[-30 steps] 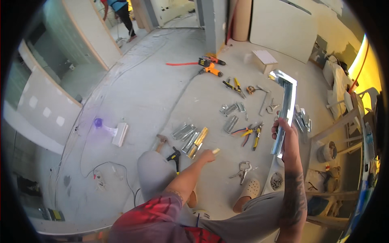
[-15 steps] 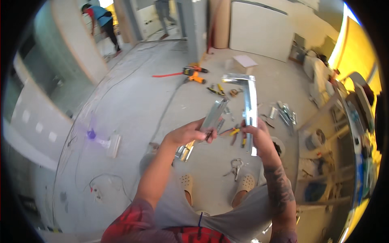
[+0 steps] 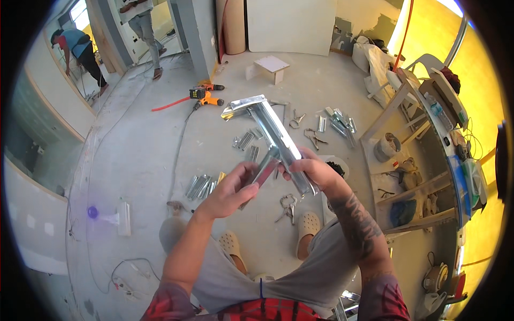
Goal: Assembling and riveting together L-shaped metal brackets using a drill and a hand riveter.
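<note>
My right hand (image 3: 312, 172) grips an L-shaped piece of shiny metal channel (image 3: 265, 120), held up in front of me with its short arm pointing left. My left hand (image 3: 233, 190) holds a short flat metal strip (image 3: 263, 174) and presses its upper end against the channel's long arm, close to my right fingers. Both hands are above my knees and my pale clogs (image 3: 309, 223).
Short metal pieces (image 3: 202, 185) and pliers (image 3: 287, 206) lie scattered on the concrete floor. An orange drill (image 3: 206, 97) with a red cord lies farther off. A wooden shelf frame (image 3: 423, 123) stands at right. Two people (image 3: 80, 51) stand at the far left doorway.
My left hand picked a metal strip off the floor and brought it up to the channel. My right hand drew the channel closer to me.
</note>
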`<state>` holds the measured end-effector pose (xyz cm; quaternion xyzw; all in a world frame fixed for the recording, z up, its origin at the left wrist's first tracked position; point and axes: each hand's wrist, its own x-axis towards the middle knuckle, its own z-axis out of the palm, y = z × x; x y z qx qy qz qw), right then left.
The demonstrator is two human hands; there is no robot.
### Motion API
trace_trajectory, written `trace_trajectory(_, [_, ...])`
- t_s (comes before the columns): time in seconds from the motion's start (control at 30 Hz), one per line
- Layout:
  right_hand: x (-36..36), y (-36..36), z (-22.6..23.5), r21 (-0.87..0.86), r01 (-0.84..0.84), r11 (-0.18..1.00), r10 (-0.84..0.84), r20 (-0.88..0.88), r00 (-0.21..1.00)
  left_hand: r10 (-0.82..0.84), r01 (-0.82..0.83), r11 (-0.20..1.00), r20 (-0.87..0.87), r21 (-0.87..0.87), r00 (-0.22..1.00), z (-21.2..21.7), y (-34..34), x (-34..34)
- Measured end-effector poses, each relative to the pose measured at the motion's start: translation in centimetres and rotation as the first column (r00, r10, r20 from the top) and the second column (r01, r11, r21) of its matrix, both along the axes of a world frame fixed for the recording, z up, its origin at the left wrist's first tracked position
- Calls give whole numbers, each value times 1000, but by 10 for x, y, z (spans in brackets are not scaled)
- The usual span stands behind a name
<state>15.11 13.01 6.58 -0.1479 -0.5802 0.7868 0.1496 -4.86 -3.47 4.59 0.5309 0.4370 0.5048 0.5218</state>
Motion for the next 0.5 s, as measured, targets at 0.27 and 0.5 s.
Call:
trace_trajectory(0.27, [-6, -1, -3, -5, 36, 999, -35, 90, 995, 457, -452, 877, -583, 166, 672, 12, 5, 1])
trace_trajectory(0.5, [-7, -4, -3, 168, -24, 985, -1, 146, 989, 106, 12, 913, 266, -408, 958, -7, 8, -1])
